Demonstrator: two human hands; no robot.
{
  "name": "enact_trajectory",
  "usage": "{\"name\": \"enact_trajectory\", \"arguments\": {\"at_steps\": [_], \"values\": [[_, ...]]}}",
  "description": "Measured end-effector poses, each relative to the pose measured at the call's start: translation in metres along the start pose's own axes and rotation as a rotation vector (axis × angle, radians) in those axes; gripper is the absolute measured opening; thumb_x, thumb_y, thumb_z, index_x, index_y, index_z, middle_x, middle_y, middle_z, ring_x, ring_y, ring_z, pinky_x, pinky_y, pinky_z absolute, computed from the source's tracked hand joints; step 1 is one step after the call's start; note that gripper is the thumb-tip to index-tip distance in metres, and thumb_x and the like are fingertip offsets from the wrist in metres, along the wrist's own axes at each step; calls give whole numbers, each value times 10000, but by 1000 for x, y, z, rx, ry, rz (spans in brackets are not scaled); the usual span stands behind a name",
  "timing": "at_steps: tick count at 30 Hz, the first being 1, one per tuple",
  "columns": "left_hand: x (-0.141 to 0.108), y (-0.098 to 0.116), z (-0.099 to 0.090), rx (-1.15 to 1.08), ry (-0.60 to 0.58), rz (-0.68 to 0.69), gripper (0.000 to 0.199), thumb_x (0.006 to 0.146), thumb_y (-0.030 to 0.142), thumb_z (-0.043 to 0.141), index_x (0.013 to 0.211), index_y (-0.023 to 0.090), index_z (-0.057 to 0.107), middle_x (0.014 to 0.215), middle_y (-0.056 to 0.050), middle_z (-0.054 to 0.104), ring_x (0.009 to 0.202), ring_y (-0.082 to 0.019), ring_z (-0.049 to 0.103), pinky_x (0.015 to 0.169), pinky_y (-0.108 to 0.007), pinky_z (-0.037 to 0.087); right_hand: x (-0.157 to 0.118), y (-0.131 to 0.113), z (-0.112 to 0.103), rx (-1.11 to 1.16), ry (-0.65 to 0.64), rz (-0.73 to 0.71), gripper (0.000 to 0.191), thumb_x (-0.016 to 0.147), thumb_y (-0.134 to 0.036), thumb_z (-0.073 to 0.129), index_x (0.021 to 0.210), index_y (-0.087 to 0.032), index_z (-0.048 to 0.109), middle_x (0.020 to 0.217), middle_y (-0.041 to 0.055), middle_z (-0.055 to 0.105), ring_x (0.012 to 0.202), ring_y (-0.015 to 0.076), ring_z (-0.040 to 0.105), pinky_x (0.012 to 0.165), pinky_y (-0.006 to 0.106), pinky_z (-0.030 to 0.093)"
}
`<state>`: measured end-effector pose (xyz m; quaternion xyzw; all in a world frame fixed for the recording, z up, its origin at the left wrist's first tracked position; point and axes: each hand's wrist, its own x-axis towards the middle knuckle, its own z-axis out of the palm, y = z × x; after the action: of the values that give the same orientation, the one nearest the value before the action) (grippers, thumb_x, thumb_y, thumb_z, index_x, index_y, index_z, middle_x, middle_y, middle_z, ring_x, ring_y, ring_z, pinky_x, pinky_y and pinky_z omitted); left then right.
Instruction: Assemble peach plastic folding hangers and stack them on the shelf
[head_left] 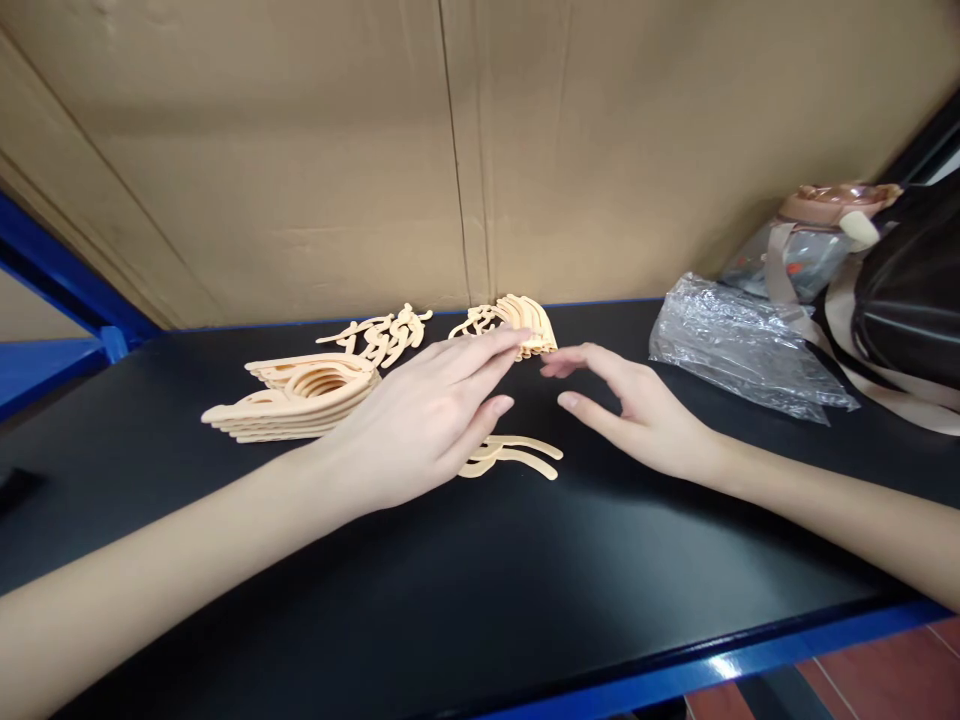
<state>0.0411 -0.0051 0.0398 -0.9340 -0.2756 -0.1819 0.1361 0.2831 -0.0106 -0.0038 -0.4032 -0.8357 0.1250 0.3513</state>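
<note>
My left hand (431, 420) reaches over the middle of the black table, palm down, its fingers stretched out and holding nothing that shows. Under its thumb side lie a few curved beige strips (525, 455), partly hidden by the hand. Its fingertips overlap, in my view, a bundle of nested curved beige pieces (529, 312) at the back. My right hand (645, 415) hovers to the right with fingers bent and thumb apart, nothing in its grasp. Left of my left hand is a stack of flat beige hanger-like pieces (292, 405). Behind that stack lies a loose pile of small hooked beige pieces (394, 335).
Crumpled clear plastic (739, 345) lies at the right. Behind it stand a clear bottle (814, 245) with a pinkish lid and strap, and a dark bag (915, 280). Cardboard (322, 160) closes off the back. A blue edge (720, 665) borders the table front.
</note>
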Motion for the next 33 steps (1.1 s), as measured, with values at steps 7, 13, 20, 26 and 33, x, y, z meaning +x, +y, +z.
{"name": "enact_trajectory", "arguments": {"at_steps": [7, 13, 20, 26, 33], "values": [[-24, -16, 2, -191, -142, -1, 405, 993, 255, 311, 1332, 154, 508, 1418, -91, 486, 1282, -229, 476, 1077, -367, 415, 3, 10, 4, 84, 67, 127, 303, 907, -322, 527, 1200, -246, 518, 1110, 46, 650, 1053, 212, 608, 988, 442, 458], [-27, -17, 13, -283, -146, -53, 356, 981, 238, 328, 1196, 153, 598, 1280, -92, 562, 1045, -193, 622, 890, -297, 529, 4, 10, 4, 55, 66, 140, 280, 903, -319, 533, 1173, -243, 532, 1112, 44, 648, 1058, 211, 603, 983, 434, 456], [-32, -15, 24, -200, -117, -157, 377, 984, 307, 346, 1208, 139, 597, 1240, -97, 619, 1089, -222, 614, 939, -358, 511, 7, 12, 1, -45, 44, 151, 258, 905, -337, 517, 1139, -232, 547, 1113, 42, 646, 1058, 215, 597, 961, 418, 459], [-33, -14, 28, -180, -112, -181, 362, 979, 326, 355, 1184, 155, 599, 1236, -98, 623, 1062, -238, 623, 905, -391, 519, 23, 13, -16, -448, -80, 44, 337, 925, -368, 461, 1190, -182, 560, 1188, 107, 615, 1091, 291, 564, 946, 500, 438], [-32, -15, 25, -169, -135, -121, 313, 977, 343, 339, 964, 160, 593, 1151, -120, 634, 979, -249, 620, 820, -387, 506, 56, 51, -10, -516, -221, -48, 506, 987, -467, 271, 1258, -145, 552, 1260, 137, 597, 1163, 301, 544, 963, 495, 433]]}}
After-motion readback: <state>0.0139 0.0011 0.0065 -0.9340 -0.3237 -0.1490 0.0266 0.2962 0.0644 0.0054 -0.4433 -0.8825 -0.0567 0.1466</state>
